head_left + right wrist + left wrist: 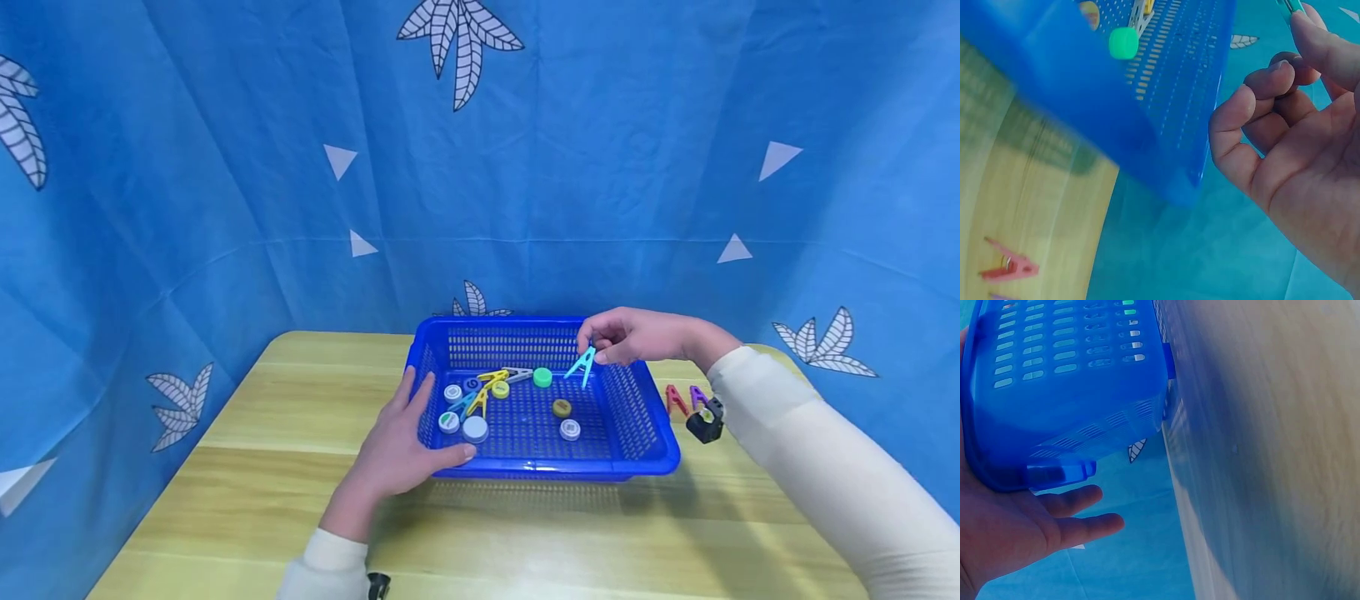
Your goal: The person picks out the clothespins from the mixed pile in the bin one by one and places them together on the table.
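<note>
A blue plastic basket (536,465) stands on the wooden table. My left hand (397,446) rests on its left front corner, fingers spread straight along the left side and thumb over the front rim. In the left wrist view, two straight fingers (1094,528) stick out past the basket. Above the basket's right part, my right hand (633,335) pinches a light blue clothespin (582,365) between thumb and index finger. Its other fingers curl loosely in the right wrist view. Inside lie yellow clothespins (477,403), a grey clothespin (519,374), a green cap (542,377) and several other bottle caps.
Right of the basket, a red clothespin (677,400) and a purple clothespin (698,397) lie on the table (277,450), near my right sleeve. A blue curtain (525,167) with leaf prints hangs behind and along both sides.
</note>
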Action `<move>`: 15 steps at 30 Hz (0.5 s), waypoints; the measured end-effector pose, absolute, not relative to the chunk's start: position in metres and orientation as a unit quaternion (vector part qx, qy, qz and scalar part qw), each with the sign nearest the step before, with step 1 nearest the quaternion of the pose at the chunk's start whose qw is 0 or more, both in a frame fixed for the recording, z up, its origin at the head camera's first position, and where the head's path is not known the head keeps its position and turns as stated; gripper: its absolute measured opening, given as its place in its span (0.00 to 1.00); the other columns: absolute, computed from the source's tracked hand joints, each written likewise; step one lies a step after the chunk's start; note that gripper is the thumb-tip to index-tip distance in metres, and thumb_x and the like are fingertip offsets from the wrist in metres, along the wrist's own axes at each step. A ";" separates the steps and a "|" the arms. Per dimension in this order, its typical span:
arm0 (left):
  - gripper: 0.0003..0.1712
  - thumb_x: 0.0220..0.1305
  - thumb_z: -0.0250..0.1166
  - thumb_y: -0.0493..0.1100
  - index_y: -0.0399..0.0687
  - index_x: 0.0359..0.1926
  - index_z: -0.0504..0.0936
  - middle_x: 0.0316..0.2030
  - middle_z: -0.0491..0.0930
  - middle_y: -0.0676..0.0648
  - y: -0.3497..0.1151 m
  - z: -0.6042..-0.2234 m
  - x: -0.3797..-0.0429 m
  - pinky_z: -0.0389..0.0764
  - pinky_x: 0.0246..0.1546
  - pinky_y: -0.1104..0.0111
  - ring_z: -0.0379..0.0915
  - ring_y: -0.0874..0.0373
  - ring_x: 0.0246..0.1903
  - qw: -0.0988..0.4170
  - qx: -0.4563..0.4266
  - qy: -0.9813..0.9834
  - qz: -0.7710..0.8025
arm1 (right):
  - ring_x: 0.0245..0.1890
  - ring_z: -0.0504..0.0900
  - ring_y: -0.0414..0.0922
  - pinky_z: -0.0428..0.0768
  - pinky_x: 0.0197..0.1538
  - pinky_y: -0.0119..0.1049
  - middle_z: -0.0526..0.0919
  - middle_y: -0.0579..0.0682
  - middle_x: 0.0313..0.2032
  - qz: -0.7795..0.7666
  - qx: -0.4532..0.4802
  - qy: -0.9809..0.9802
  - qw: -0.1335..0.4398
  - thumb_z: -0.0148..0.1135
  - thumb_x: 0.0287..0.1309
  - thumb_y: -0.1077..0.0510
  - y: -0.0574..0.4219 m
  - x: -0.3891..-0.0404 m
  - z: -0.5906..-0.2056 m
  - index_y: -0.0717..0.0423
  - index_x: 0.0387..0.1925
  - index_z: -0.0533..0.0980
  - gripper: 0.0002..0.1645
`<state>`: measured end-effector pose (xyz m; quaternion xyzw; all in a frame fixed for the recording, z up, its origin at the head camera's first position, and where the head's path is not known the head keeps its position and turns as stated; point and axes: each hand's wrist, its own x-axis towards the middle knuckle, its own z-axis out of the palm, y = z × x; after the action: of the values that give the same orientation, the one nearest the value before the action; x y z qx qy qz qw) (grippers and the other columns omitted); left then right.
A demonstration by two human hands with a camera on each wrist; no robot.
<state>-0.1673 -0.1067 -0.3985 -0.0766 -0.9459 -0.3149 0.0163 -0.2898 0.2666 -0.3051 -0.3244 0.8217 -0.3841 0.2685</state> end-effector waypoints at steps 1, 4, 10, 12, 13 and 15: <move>0.72 0.40 0.68 0.81 0.57 0.80 0.48 0.79 0.35 0.48 -0.107 -0.398 -0.167 0.59 0.60 0.32 0.39 0.36 0.74 0.017 -0.077 -0.945 -0.316 | 0.28 0.69 0.50 0.73 0.34 0.42 0.67 0.53 0.29 -0.384 -0.322 0.823 0.268 0.60 0.69 0.62 0.270 -0.288 -0.305 0.57 0.46 0.78 0.06; 0.73 0.40 0.67 0.82 0.56 0.80 0.48 0.79 0.35 0.48 -0.107 -0.399 -0.167 0.59 0.60 0.32 0.40 0.36 0.74 0.014 -0.076 -0.946 -0.315 | 0.28 0.69 0.51 0.74 0.33 0.40 0.67 0.52 0.29 -0.393 -0.308 0.823 0.270 0.60 0.69 0.62 0.280 -0.285 -0.306 0.57 0.46 0.78 0.06; 0.74 0.39 0.67 0.83 0.56 0.80 0.48 0.79 0.35 0.48 -0.108 -0.397 -0.166 0.58 0.60 0.32 0.40 0.36 0.74 0.013 -0.077 -0.946 -0.314 | 0.30 0.70 0.52 0.75 0.35 0.38 0.68 0.53 0.30 -0.418 -0.286 0.817 0.274 0.60 0.69 0.62 0.300 -0.276 -0.312 0.59 0.47 0.76 0.08; 0.74 0.39 0.67 0.83 0.57 0.80 0.48 0.79 0.34 0.48 -0.108 -0.397 -0.166 0.59 0.60 0.32 0.40 0.36 0.74 0.012 -0.076 -0.947 -0.313 | 0.30 0.69 0.50 0.74 0.34 0.37 0.68 0.53 0.30 -0.422 -0.279 0.817 0.276 0.60 0.69 0.63 0.307 -0.273 -0.314 0.60 0.48 0.76 0.08; 0.74 0.39 0.67 0.83 0.56 0.80 0.48 0.79 0.34 0.48 -0.108 -0.397 -0.166 0.59 0.60 0.32 0.40 0.36 0.74 0.012 -0.078 -0.947 -0.312 | 0.30 0.69 0.50 0.74 0.33 0.36 0.68 0.53 0.30 -0.421 -0.277 0.819 0.274 0.60 0.69 0.63 0.310 -0.272 -0.315 0.60 0.48 0.76 0.08; 0.74 0.39 0.67 0.83 0.56 0.80 0.48 0.79 0.34 0.48 -0.107 -0.396 -0.167 0.59 0.60 0.32 0.40 0.36 0.74 0.012 -0.079 -0.947 -0.311 | 0.30 0.69 0.49 0.74 0.32 0.36 0.68 0.53 0.31 -0.419 -0.274 0.822 0.271 0.59 0.69 0.63 0.317 -0.269 -0.316 0.60 0.48 0.76 0.08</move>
<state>-0.1667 -0.1068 -0.3961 -0.0794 -0.9469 -0.3115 0.0120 -0.2691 0.3166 -0.3159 -0.2743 0.8222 -0.4191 0.2706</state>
